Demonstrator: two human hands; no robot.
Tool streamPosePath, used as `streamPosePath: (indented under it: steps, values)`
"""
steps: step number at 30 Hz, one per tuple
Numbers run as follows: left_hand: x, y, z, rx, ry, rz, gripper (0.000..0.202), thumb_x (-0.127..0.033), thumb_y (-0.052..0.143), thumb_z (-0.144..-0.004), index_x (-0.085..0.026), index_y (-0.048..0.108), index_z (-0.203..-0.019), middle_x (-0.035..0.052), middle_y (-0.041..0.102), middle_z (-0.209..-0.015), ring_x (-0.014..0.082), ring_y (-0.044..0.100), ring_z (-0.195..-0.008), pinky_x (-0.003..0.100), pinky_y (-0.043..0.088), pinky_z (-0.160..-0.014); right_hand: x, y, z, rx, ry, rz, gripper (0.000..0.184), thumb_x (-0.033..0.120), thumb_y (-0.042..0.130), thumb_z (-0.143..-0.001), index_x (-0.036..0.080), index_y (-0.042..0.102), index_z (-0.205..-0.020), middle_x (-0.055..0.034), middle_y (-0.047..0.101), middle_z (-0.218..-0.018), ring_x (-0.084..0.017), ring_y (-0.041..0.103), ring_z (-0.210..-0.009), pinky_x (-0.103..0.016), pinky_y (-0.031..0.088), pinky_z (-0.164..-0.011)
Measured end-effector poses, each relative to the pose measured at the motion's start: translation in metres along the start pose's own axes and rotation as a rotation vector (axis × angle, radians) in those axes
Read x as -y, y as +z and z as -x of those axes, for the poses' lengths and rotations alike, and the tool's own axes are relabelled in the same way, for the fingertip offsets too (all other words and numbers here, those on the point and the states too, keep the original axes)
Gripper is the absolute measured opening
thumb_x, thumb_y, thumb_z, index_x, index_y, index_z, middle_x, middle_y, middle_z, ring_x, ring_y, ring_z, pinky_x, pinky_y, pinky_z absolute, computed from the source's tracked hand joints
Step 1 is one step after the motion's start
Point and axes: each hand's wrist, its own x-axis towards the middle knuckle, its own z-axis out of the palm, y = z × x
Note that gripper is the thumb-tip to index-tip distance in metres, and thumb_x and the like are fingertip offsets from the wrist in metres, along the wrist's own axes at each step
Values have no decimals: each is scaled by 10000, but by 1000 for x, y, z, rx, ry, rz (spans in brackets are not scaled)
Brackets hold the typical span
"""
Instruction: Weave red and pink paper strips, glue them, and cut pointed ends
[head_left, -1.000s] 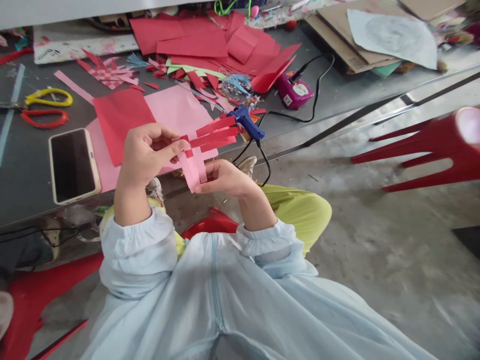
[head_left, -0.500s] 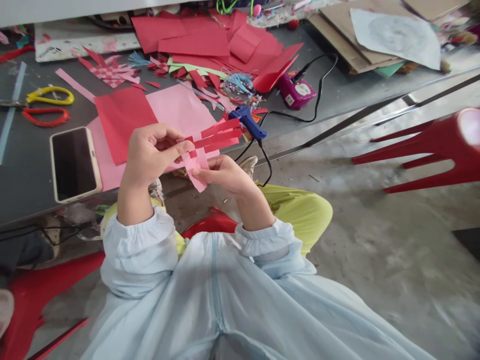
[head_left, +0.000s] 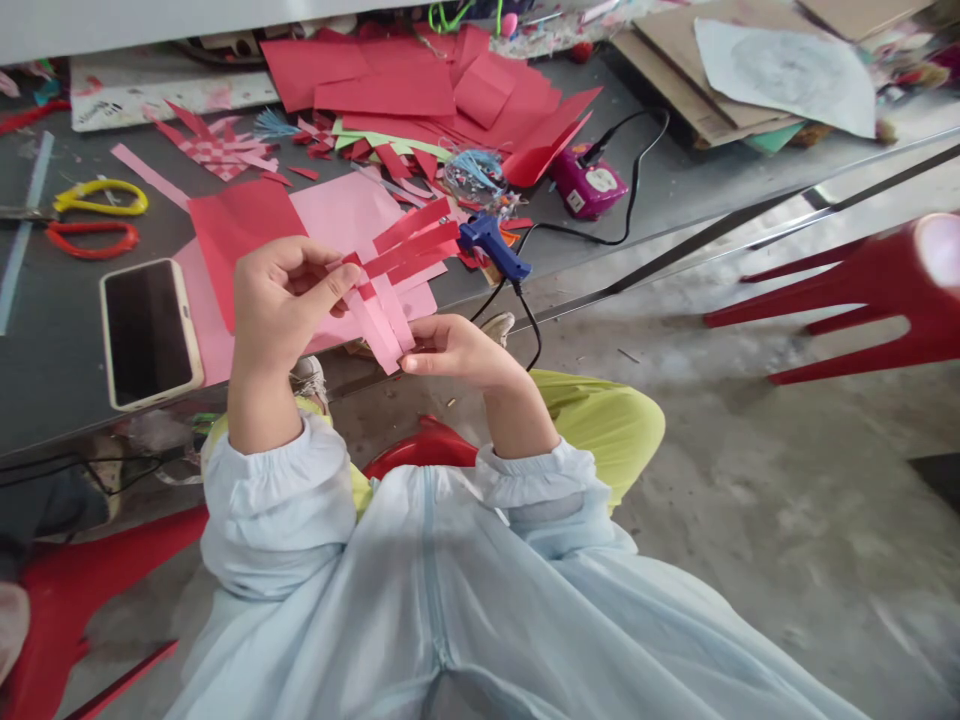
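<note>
My left hand (head_left: pixel 281 305) pinches a small weave of red and pink paper strips (head_left: pixel 367 291) between thumb and fingers, above the table edge. Red strips (head_left: pixel 416 240) fan out from it to the upper right, and pink strips (head_left: pixel 386 335) hang toward me. At the lower end of the pink strips is my right hand (head_left: pixel 469 352), its thumb and forefinger closed about their edge; the exact contact is partly hidden. Behind the weave lie a pink sheet (head_left: pixel 341 215) and a red sheet (head_left: pixel 251 235).
A phone (head_left: pixel 148 330) and scissors (head_left: pixel 94 220) lie at the left. Past my hands are a blue glue gun (head_left: pixel 493 245), a purple box (head_left: pixel 587 183) with a cable, and piled red paper (head_left: pixel 390 90). A finished-looking woven piece (head_left: pixel 221 148) lies farther back. Red stools (head_left: pixel 885 300) stand on the floor.
The weave has moved left and tilted, its red strips pointing more upward. The pink strips now lie straighter side by side, and my right thumb has shifted to their lower edge.
</note>
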Motion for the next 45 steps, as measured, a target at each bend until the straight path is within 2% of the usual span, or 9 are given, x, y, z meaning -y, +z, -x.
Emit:
streamPosePath:
  steps: [5,10,14,20,23,27,30,37,45]
  values:
    - [-10,4,5,31,-52,-36,355,-542,896,-640,-250,707,-713,-54,689,-596,70,615,-462,236,483,-421,9,15,-5,-116,-98,124,539,662,733,-739,158,592,-612,38,483,-586,-73,397,-578,-243,311,-554]
    - [-15,4,7,39,-51,-60,311,-529,873,-687,-262,715,-718,-23,693,-600,100,643,-490,244,499,-455,-1,13,-6,29,33,272,390,500,775,-733,140,652,-649,48,501,-565,-64,375,-550,-245,265,-537]
    - [-11,0,6,-14,-39,-37,263,-471,895,-678,-280,723,-733,-36,690,-622,97,649,-504,235,501,-455,-14,2,-2,112,162,365,189,314,804,-660,139,735,-682,14,640,-608,-90,502,-590,-250,386,-592]
    - [-6,-1,5,-23,-49,-16,256,-442,887,-696,-255,721,-749,-32,695,-624,89,637,-492,215,514,-454,-10,-4,8,-74,170,286,388,512,688,-816,145,741,-700,-28,669,-594,-100,564,-556,-248,444,-553]
    - [-7,1,5,-16,-88,22,289,-453,885,-682,-224,715,-726,-29,683,-606,81,611,-465,203,505,-433,5,-2,14,-224,89,260,347,448,738,-797,139,703,-641,-9,635,-572,-73,530,-528,-219,418,-510]
    - [-11,2,5,10,-138,63,278,-449,877,-683,-221,722,-716,-38,664,-594,70,586,-461,204,507,-438,20,3,20,-352,7,169,212,353,738,-817,155,755,-891,-9,699,-708,-64,525,-547,-203,387,-470]
    - [-12,3,6,23,-146,42,273,-468,873,-691,-237,741,-750,-35,674,-632,79,599,-502,227,519,-462,22,7,23,-426,-39,122,255,399,736,-824,152,760,-765,-19,666,-648,-79,531,-558,-217,383,-463]
    - [-8,6,6,32,299,-189,73,-326,834,-792,-351,800,-852,-7,709,-902,151,656,-862,355,536,-712,23,23,18,-296,-101,-88,459,574,811,-693,179,769,-923,-17,722,-779,-76,563,-581,-226,480,-532]
    - [-11,15,8,187,394,-335,197,-317,882,-709,-403,792,-861,14,705,-1091,234,583,-1061,389,501,-848,24,33,4,-502,-130,-277,476,616,845,-602,174,685,-680,-16,689,-688,-80,578,-569,-216,495,-515]
